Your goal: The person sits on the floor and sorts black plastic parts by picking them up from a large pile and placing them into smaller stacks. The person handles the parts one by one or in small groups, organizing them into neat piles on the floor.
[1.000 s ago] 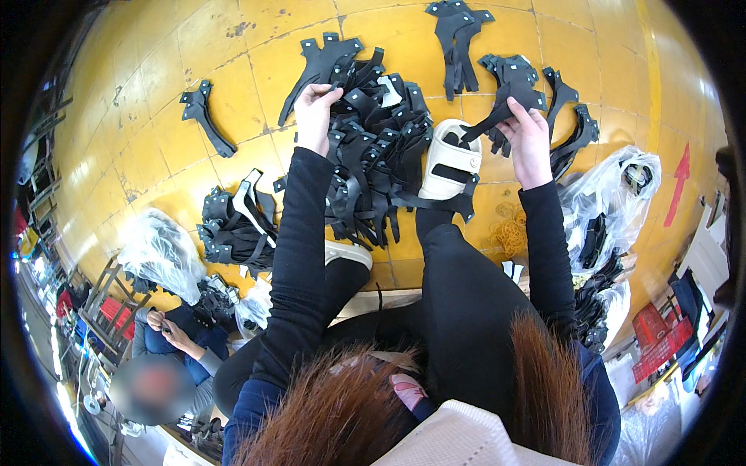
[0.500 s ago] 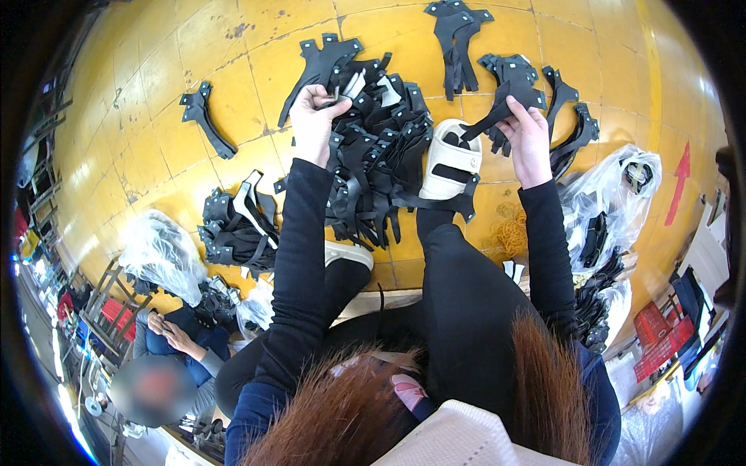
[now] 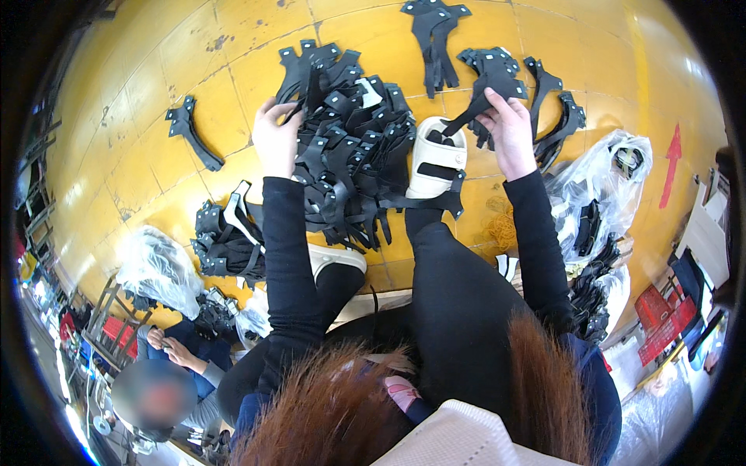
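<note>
Our L hand point(image 3: 274, 141) is at the L edge of the big pile point(image 3: 357, 140), thumb & fingers apparently pinching a black strip point(image 3: 313, 84) that stands up off the pile's upper L part; its fingertips are partly hidden, so we can't tell the exact contact. Our R hand point(image 3: 507, 132) pinches a black strap point(image 3: 499, 81) btwn thumb & fingertips, other fingers loosely curled; the strap lies over the R stack point(image 3: 488, 56), narrow end slanting down to the sandal point(image 3: 439, 151) on our R foot. Prob. it's held near its middle so both ends stay visible & flat. The pile sits ahead of our feet, prob. so both arms reach it w/o leaning; the R stack's pcs overlap roughly one way, prob. for easy lifting. Edges: the pile's R side runs right up against the sandal, so that gap's tight. Yellow floor point(image 3: 241, 101) runs L of the L hand out to a lone pc point(image 3: 186, 124), giving that hand the most room to swing. On the R, loose straps point(image 3: 563, 124) & a clear bag point(image 3: 614, 171) crowd the R wrist's outer side; orange bands point(image 3: 501, 225) lie below it.
</note>
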Tool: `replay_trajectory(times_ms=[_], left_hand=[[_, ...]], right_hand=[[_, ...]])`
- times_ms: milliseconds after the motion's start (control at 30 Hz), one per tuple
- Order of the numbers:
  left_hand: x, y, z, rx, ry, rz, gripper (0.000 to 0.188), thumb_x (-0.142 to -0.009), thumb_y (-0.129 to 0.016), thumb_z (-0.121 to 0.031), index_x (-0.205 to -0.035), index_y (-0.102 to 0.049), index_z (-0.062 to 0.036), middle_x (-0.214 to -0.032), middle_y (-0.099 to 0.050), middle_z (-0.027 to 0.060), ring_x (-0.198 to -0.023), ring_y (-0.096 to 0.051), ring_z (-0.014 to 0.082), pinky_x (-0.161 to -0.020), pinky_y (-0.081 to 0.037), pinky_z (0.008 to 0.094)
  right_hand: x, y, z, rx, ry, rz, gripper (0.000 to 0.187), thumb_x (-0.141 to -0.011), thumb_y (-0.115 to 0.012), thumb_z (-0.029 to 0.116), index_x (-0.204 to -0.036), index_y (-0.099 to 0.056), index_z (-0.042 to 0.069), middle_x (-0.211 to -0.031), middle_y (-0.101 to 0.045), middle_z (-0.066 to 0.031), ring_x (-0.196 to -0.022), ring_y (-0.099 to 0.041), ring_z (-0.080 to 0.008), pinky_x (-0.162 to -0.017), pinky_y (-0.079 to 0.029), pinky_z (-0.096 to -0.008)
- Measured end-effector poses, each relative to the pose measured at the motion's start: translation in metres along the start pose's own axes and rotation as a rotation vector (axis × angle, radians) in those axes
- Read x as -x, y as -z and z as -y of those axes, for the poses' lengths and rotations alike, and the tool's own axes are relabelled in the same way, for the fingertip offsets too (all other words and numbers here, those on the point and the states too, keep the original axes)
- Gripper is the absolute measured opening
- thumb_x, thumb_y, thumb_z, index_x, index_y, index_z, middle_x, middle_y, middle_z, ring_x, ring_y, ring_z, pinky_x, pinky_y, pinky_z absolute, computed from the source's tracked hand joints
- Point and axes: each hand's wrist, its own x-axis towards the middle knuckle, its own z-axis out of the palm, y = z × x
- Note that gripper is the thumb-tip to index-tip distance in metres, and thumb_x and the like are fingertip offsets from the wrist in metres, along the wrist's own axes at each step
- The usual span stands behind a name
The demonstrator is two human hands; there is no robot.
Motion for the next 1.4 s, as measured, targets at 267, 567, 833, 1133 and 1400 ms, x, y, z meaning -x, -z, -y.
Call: replay_trajectory(times_ms=[267,567,833,1133,1400], left_hand=[[0.007,0.019,-0.033,0.219,0.099,-0.057,0.017,-0.079,-0.07,-0.007,-0.092,-0.066,0.0021,-0.086,-0.071,0.0114,-0.078,-0.067,0.0149,-0.074,-0.049,0.0249],[0.018,0.057,-0.05,0.342,0.011,-0.128,0.013,-0.079,-0.069,-0.003,-0.091,-0.065,0.0011,-0.078,-0.066,0.0042,-0.071,-0.058,0.0084,-0.07,-0.047,0.0222],[0.025,0.13,-0.08,0.029,-0.125,0.257,0.012,-0.08,-0.064,0.0,-0.092,-0.067,0.0011,-0.082,-0.066,0.0089,-0.074,-0.061,0.0149,-0.072,-0.046,0.0247],[0.048,0.152,-0.115,0.185,-0.027,0.523,0.015,-0.082,-0.061,0.0,-0.096,-0.067,-0.0011,-0.085,-0.067,0.0099,-0.079,-0.065,0.0162,-0.073,-0.048,0.0261],[0.074,0.112,-0.124,0.257,-0.327,0.973,0.02,-0.074,-0.061,0.002,-0.092,-0.068,-0.0028,-0.083,-0.061,0.0114,-0.084,-0.062,0.0277,-0.076,-0.049,0.0361]], right_hand=[[0.001,0.002,0.0,0.01,-0.014,-0.002,0.011,-0.088,-0.064,0.015,-0.093,-0.061,0.005,-0.091,-0.066,-0.0032,-0.082,-0.062,-0.0115,-0.077,-0.051,-0.0299],[-0.001,0.001,0.0,0.011,0.007,-0.012,0.01,-0.088,-0.064,0.015,-0.092,-0.062,0.007,-0.09,-0.066,-0.0026,-0.078,-0.061,-0.0111,-0.074,-0.051,-0.0287],[-0.001,0.002,0.004,0.009,0.009,0.005,0.008,-0.088,-0.064,0.015,-0.091,-0.061,0.008,-0.09,-0.066,-0.0017,-0.077,-0.059,-0.0105,-0.074,-0.049,-0.0283],[0.002,-0.001,0.006,-0.004,0.012,0.05,0.009,-0.089,-0.063,0.014,-0.094,-0.06,0.008,-0.093,-0.067,-0.0028,-0.079,-0.06,-0.0101,-0.073,-0.046,-0.027],[0.009,-0.009,0.018,-0.104,-0.04,0.246,0.018,-0.092,-0.057,0.016,-0.105,-0.06,0.004,-0.097,-0.066,-0.007,-0.082,-0.06,-0.0113,-0.074,-0.045,-0.0258]])
